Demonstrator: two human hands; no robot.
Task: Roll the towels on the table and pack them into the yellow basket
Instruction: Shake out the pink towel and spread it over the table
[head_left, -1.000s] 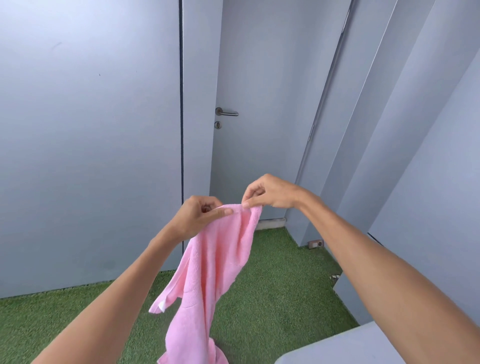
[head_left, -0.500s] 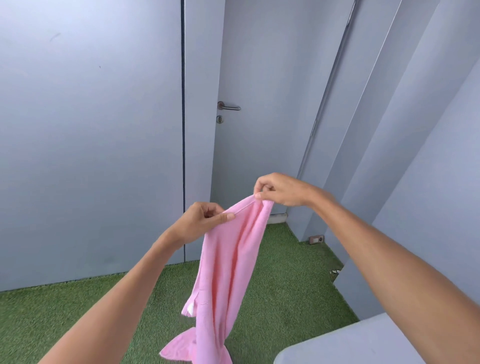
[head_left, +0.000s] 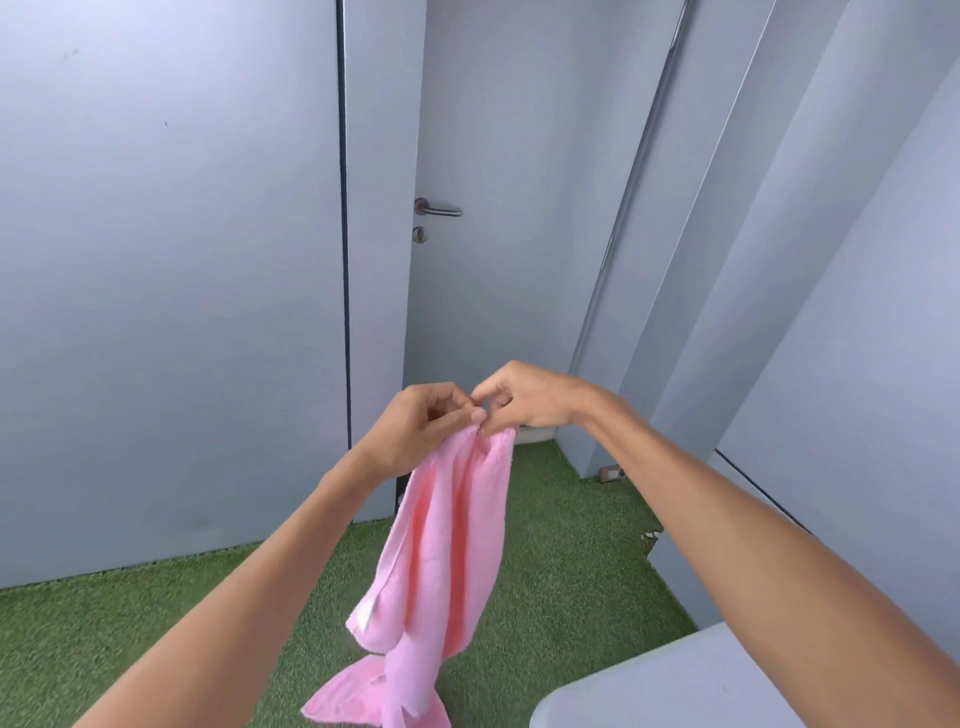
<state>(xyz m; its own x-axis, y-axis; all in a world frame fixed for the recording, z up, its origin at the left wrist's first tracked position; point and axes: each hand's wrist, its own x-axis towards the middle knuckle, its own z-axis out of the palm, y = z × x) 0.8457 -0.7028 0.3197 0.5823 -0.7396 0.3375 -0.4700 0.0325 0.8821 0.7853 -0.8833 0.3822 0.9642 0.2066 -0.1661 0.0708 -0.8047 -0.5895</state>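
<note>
Fingers (head_left: 470, 415) over green turf (head_left: 571, 571) (grey walls (head_left: 182, 312))

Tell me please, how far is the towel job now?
Done: nothing visible; no rolled towel or basket is in view. In hand: left hand and right hand pinch the top edge of the pink towel, which hangs unrolled above the grass. Left: rolling it on the table, then packing.

The pink towel (head_left: 441, 551) hangs in open air over the grass floor (head_left: 561, 561), nothing touching it from the sides. Ahead, a grey door (head_left: 493, 156) and wall panels (head_left: 166, 260) close the space off. At lower right the rounded corner of a table (head_left: 623, 696) juts in near the towel's hanging end, perhaps just beside it.
</note>
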